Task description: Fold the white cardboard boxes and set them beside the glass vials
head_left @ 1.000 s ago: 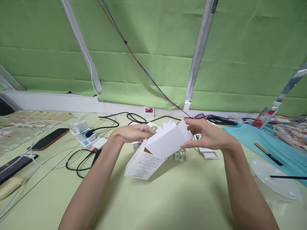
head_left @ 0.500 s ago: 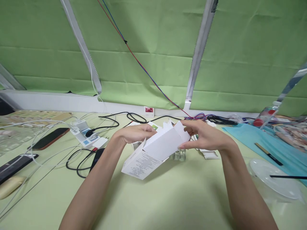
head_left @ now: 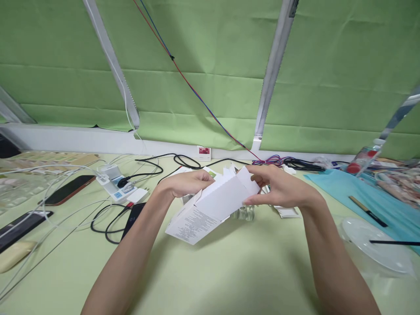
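Note:
Both hands are on a white paper carton, held tilted above the table with one printed side facing me. My left hand grips it at its far left edge, and some of those fingers are hidden behind it. At the right end, where flaps stand up, my right hand has its thumb and fingers around the flap end. What is inside the carton does not show. Small clear glass vials stand on the table just behind the carton, partly covered by it.
On the left lie phones, a power strip and tangled white and black cables. To the right are a blue cloth with a box cutter, a lidded plastic tub and a bottle. A small opened carton lies near my right hand.
Almost nothing differs. The carton has shifted very slightly, its lower left corner a touch higher, and both hands keep their hold on it.

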The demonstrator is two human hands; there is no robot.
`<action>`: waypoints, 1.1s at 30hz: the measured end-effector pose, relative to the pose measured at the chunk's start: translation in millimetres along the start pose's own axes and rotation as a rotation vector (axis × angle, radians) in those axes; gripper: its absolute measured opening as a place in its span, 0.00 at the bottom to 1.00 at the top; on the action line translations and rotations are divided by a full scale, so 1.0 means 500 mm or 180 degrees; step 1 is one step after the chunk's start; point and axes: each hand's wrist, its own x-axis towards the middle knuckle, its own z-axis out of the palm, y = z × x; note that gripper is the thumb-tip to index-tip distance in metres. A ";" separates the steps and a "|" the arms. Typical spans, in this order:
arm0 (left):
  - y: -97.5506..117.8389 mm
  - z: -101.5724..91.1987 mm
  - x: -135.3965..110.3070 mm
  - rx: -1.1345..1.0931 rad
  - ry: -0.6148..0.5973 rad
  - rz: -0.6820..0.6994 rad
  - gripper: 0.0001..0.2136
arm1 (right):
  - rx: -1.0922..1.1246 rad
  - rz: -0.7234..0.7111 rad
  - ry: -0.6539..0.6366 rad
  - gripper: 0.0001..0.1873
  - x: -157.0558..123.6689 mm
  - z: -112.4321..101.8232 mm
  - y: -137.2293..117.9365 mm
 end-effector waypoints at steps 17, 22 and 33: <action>-0.001 0.003 0.005 0.0050 0.0172 -0.0023 0.15 | -0.0019 -0.0057 0.0043 0.19 0.003 0.003 0.002; 0.004 0.008 0.001 0.0042 0.0241 -0.0039 0.20 | -0.0015 -0.0072 0.0038 0.20 0.007 0.006 0.003; -0.002 0.008 0.011 0.0240 0.0689 -0.0195 0.29 | 0.0102 -0.0048 0.0058 0.19 0.012 0.008 0.010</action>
